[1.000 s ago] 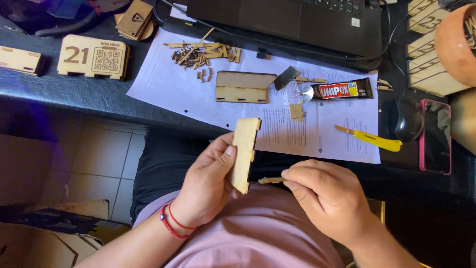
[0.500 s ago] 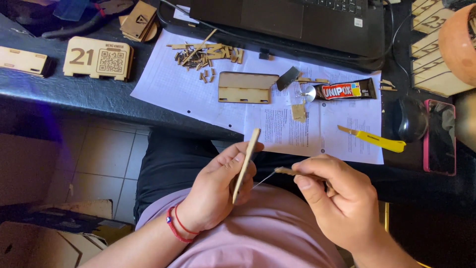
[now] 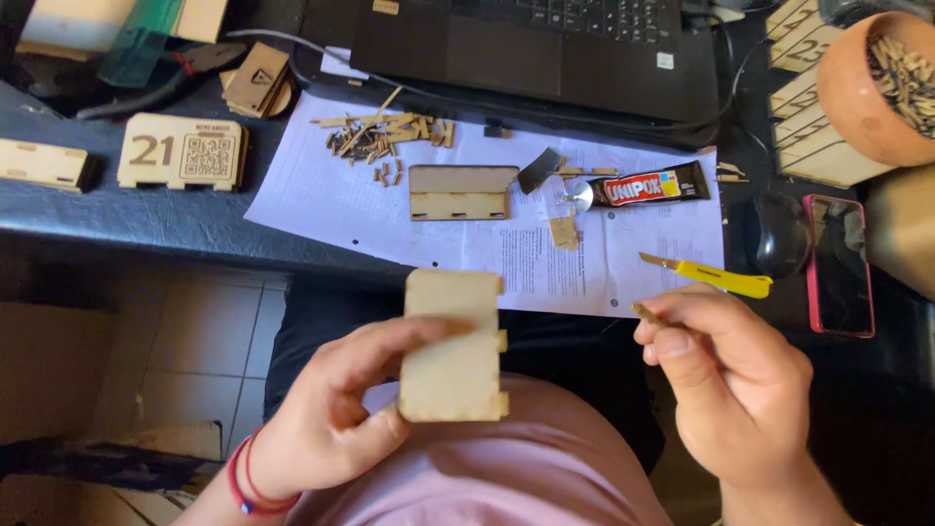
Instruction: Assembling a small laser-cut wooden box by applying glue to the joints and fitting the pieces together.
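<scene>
My left hand [image 3: 331, 419] holds a flat, pale wooden panel [image 3: 453, 346] with notched tabs on its right edge, its broad face turned up toward me above my lap. My right hand [image 3: 730, 380] pinches a thin wooden stick [image 3: 648, 314], held apart from the panel to its right. On the white paper sheets [image 3: 321, 190] on the dark desk lie a half-built wooden box piece [image 3: 460, 192], a black glue tube [image 3: 648, 185] with its cap off, and a yellow-handled knife [image 3: 716, 279].
A pile of small wooden offcuts [image 3: 375, 136] lies near the laptop [image 3: 545, 49]. A wooden block with a square code pattern [image 3: 183, 151] stands at left, another wooden piece [image 3: 44, 164] beyond it. At right are a black mouse [image 3: 769, 234], a pink-cased phone [image 3: 840, 265] and a clay pot [image 3: 877, 83].
My left hand has turned the panel from edge-on to flat, face up. My right hand has drawn the stick away to the right and slightly upward.
</scene>
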